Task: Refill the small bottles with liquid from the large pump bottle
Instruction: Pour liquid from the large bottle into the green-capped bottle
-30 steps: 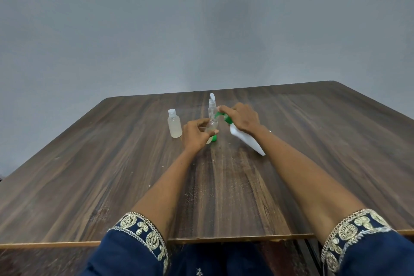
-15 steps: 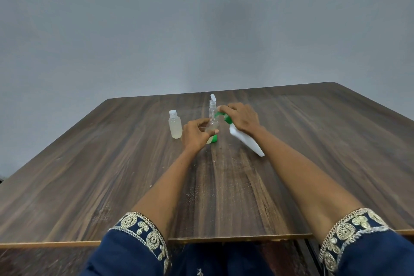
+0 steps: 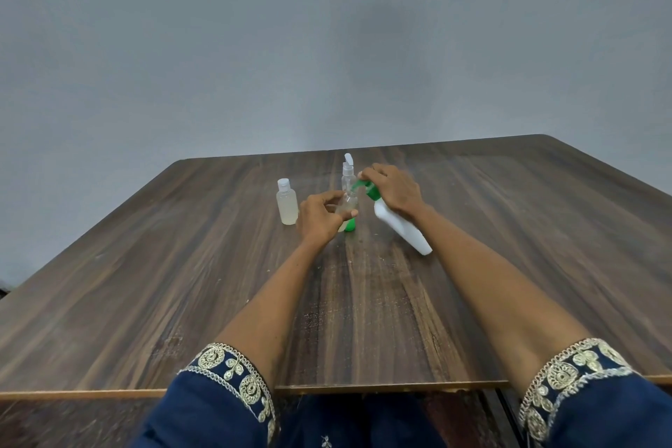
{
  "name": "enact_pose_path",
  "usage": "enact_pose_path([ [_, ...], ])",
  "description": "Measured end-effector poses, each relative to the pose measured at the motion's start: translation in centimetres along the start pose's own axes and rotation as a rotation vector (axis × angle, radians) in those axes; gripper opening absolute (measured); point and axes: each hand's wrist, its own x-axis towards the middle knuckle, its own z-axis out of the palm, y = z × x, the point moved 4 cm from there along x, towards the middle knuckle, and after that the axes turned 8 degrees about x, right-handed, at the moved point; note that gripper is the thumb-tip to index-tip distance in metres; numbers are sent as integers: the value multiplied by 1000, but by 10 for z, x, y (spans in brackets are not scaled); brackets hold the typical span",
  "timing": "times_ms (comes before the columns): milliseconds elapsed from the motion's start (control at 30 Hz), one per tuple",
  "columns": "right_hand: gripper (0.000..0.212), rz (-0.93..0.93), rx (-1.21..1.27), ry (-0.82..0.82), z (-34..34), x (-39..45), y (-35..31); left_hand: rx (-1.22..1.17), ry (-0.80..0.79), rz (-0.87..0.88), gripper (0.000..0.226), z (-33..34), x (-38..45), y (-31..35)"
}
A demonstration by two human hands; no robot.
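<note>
Tilting steeply toward the left, the large white pump bottle (image 3: 402,225) has its base lifted near the right forearm and its green pump head (image 3: 367,188) aimed at the small clear bottle (image 3: 347,209) at the middle of the table. The right hand (image 3: 394,189) curls over the pump bottle's neck and top, fingers bent around the green pump. The left hand (image 3: 320,216) grips the small clear bottle, thumb and fingers curled round its body; pale liquid shows low inside it, and a green cap (image 3: 350,225) shows just beside its base on the right. Just behind it stands another clear bottle (image 3: 348,175) with a white flip top standing open. To the left, apart from the hands, a third small bottle (image 3: 287,202) with a white cap stands upright, holding cloudy liquid. All rest on a dark wood-grain table (image 3: 182,284), with a plain grey wall (image 3: 327,47) on the far side. Blue sleeves with gold embroidered cuffs (image 3: 232,375) show at the near edge
</note>
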Motion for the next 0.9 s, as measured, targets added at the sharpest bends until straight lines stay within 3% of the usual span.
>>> enact_pose_path([
  [200,55,31,47,6,-1,-1,2,-13,0,5,49,0,0,-2],
  [300,63,6,72,-7,0,1,4,-20,-1,1,49,0,-1,-2],
  [433,58,2,84,20,0,4,6,-7,-12,7,51,0,-1,-1],
  [567,66,-12,-12,-24,0,3,6,-21,-6,-4,51,2,-1,-3],
  [667,59,5,-31,-14,0,0,5,-24,1,-7,49,1,0,-3],
  [767,73,23,-21,20,0,-1,6,-22,1,-10,49,1,-1,-3],
  [900,55,29,-41,10,2,1,6,-4,0,-13,50,0,-3,-5],
])
